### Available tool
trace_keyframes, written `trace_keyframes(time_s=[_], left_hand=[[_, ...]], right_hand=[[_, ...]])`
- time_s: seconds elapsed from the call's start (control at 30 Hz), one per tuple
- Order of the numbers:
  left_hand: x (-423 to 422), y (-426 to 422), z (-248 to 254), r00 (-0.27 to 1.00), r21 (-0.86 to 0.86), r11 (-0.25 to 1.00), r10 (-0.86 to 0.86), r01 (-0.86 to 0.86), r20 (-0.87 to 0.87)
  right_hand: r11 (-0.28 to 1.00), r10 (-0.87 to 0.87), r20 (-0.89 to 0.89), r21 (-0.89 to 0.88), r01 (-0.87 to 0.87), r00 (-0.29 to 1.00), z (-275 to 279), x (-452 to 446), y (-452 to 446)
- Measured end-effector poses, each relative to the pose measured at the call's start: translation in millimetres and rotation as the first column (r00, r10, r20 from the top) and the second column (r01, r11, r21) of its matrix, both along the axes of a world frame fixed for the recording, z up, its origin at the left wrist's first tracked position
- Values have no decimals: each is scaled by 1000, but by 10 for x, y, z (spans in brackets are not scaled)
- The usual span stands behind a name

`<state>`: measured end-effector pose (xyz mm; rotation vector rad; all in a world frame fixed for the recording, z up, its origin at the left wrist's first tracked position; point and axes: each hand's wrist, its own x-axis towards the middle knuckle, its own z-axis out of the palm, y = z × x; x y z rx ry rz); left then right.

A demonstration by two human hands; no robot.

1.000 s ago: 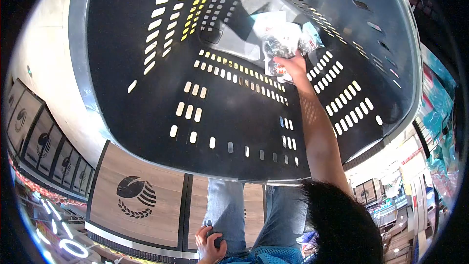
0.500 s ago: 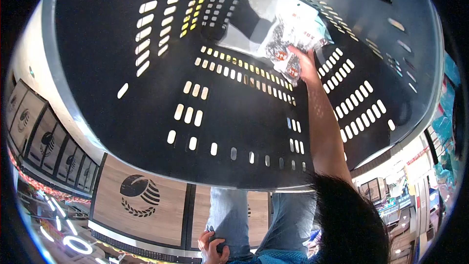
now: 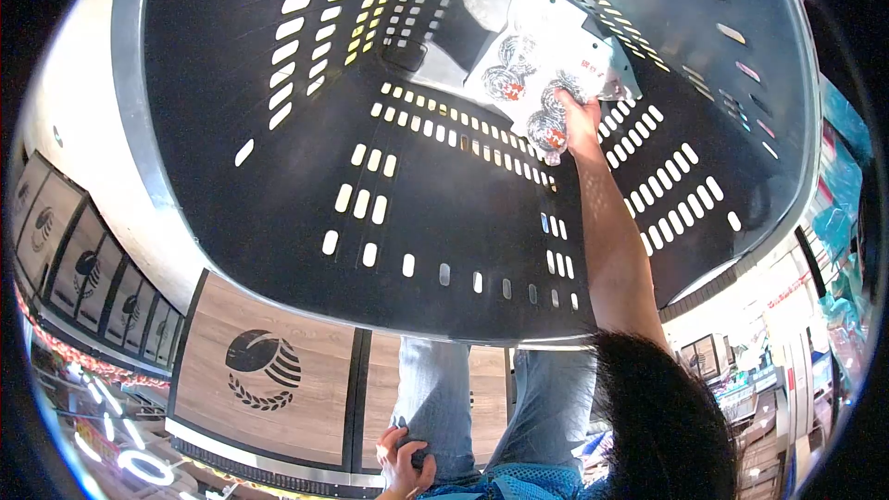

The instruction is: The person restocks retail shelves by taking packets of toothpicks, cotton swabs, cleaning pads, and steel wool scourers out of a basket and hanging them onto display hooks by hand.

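Deep inside a black slotted basket [image 3: 287, 204], my right hand [image 3: 582, 120] is closed on the edge of a plastic packet [image 3: 548, 125]. The packet has clear parts showing round, silvery-patterned contents and red marks. Beside it, under or against the held one, lies a similar white packet [image 3: 505, 74]. My right arm reaches in over the near rim. Down by my knee, my left hand [image 3: 403, 465] has its fingers curled round something small and dark that I cannot make out.
The basket's pale rim [image 3: 370, 326] runs close in front of my jeans [image 3: 431, 389]. Wood-look panels [image 3: 269, 370] with a dark leaf emblem stand beyond it. Shop shelves [image 3: 741, 398] and turquoise plastic [image 3: 838, 231] are at the right.
The packets have spread apart and flattened out, so more of their round contents shows. My right hand has shifted slightly left. The basket appears shifted a little in view.
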<state>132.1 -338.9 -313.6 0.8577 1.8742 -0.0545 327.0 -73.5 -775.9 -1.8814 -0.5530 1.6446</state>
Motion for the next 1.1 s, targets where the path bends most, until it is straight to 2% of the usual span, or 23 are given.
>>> trace_keyframes(time_s=[0.07, 0.1, 0.13, 0.2, 0.27, 0.33, 0.37, 0.4, 0.47, 0.53, 0.57, 0.67, 0.73, 0.8, 0.83, 1.0, 1.07, 1.1], left_hand=[[-4, 3, -7, 1000, 0, 1000, 7, -7, 6], [-7, 0, 3, 1000, -3, 1000, 13, -13, 12], [-15, -21, 12, 1000, -5, 1000, 17, -17, 14], [-36, -78, 21, 1000, -57, 998, -5, 5, 15], [-34, -117, 29, 1000, -56, 998, -3, 4, 4], [-42, -115, 9, 1000, -58, 998, -7, 7, -10], [-56, -82, 2, 1000, -29, 1000, 4, -4, -2], [-67, -63, -5, 1000, -3, 1000, 15, -15, 5], [-80, -61, -8, 999, -4, 1000, 28, -28, 15], [-90, -90, -21, 999, 3, 999, 37, -37, 21], [-80, -136, -18, 999, 12, 999, 42, -42, -3], [-100, -165, -21, 997, 28, 997, 73, -72, -20], [-106, -180, -29, 994, 54, 993, 108, -108, -7], [-96, -195, -38, 993, 53, 992, 112, -111, -22], [-88, -205, -34, 993, 48, 992, 114, -112, -34], [-45, -254, -2, 994, 51, 993, 109, -108, -24], [-32, -264, -21, 995, 63, 993, 98, -96, -28], [-22, -274, -21, 993, 69, 992, 109, -106, -41]], right_hand=[[996, 33, 168, 79, -47, 985, -55, 110, -29], [996, -78, 172, -19, 82, 982, 115, 60, 16], [997, -73, 175, -21, 78, 982, 280, 24, 34], [996, -90, -22, 7, 90, 996, 510, -17, 55], [999, 29, -184, -28, -35, 983, 632, -20, 88], [975, 69, -275, -184, -123, 959, 669, -99, 163], [973, 164, -370, -95, -212, 914, 640, -181, 223], [932, 253, -217, -207, -298, 943, 603, -263, 289], [938, 246, -282, -171, -301, 927, 601, -507, 411], [966, 199, -221, -120, -229, 955, 422, -679, 447], [977, 132, -145, -149, -153, 981, 484, -769, 485], [989, 98, -189, -95, -118, 977, 293, -804, 419], [984, 75, -173, -149, -101, 982, 246, -737, 383], [979, -34, -310, -204, -32, 950, 183, -679, 376], [962, -58, -276, -272, -20, 959, 212, -681, 390], [966, -50, -273, -259, -23, 961, 244, -704, 433], [973, 27, -137, -224, -58, 990, 295, -753, 452], [974, 23, -142, -219, -54, 990, 293, -768, 457]])
